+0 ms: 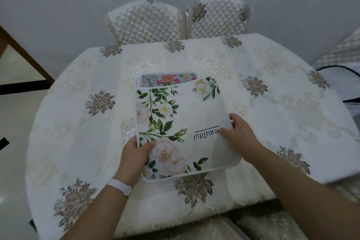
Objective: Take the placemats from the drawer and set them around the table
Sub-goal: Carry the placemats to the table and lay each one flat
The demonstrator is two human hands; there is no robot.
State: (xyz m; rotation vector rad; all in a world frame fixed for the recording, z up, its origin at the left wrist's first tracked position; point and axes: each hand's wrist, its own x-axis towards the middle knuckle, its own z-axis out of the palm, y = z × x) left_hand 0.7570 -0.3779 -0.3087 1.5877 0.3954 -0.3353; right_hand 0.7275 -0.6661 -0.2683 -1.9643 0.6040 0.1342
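A white placemat (181, 122) printed with green leaves and pale flowers lay over the middle of the bench (272, 103), atop a second placemat (165, 80) whose pink-flowered far edge peeked out. Your left grip (134, 160) pinched its near left corner, thumb on top. Your right grip (239, 136) pinched its right edge. A cream embroidered tablecloth (78, 122) covered the bench. A quilted chair (144, 21) and another chair (218, 17) stood side by side beyond.

Both bare forearms reach in from the near side. Left grip (134, 159) pinches the top placemat (185, 115) at its near-left edge, thumb on top. White wristband (118, 186) on the left wrist. Right grip (240, 138) holds the right edge, thumb on top, fingers curled.
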